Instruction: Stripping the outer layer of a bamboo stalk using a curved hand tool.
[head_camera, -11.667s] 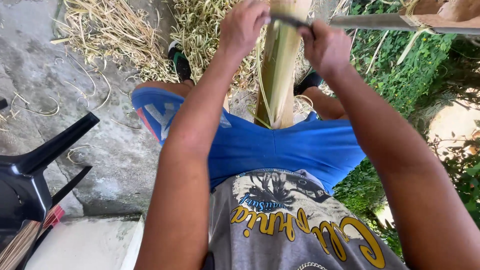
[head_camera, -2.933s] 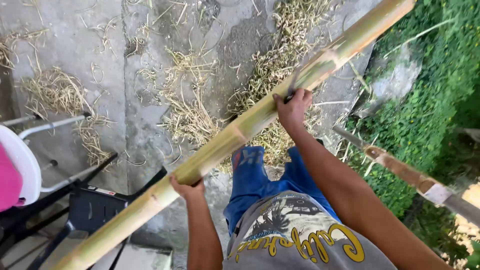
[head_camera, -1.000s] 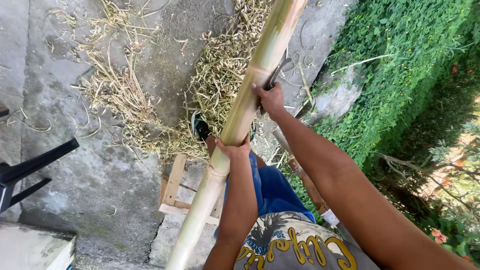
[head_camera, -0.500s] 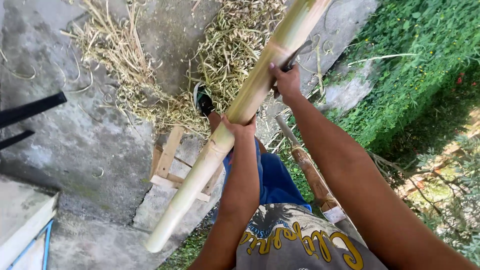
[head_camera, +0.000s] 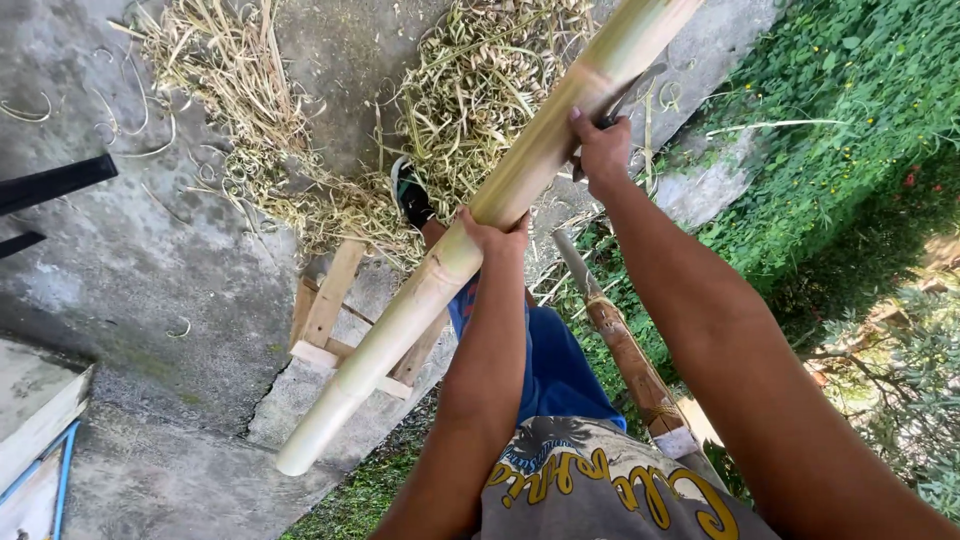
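Note:
A long pale green-yellow bamboo pole (head_camera: 400, 320) slants from the lower left up to the top right. My left hand (head_camera: 492, 232) grips it from below near its middle. Higher up the pole, my right hand (head_camera: 602, 152) is closed on the handle of a dark knife (head_camera: 632, 92) whose blade lies against the bamboo. The pole's cut lower end hangs above the concrete.
A small wooden frame (head_camera: 340, 320) stands on the concrete under the pole. Heaps of dry bamboo shavings (head_camera: 470, 90) lie beyond it, by my shoe (head_camera: 410, 192). A brown stick (head_camera: 620, 345) leans at my right leg. Green plants (head_camera: 840, 130) fill the right side.
The pole has swung from lying across the view to pointing away, up and right. My left hand has slid up toward the middle. The view has shifted over the wooden frame.

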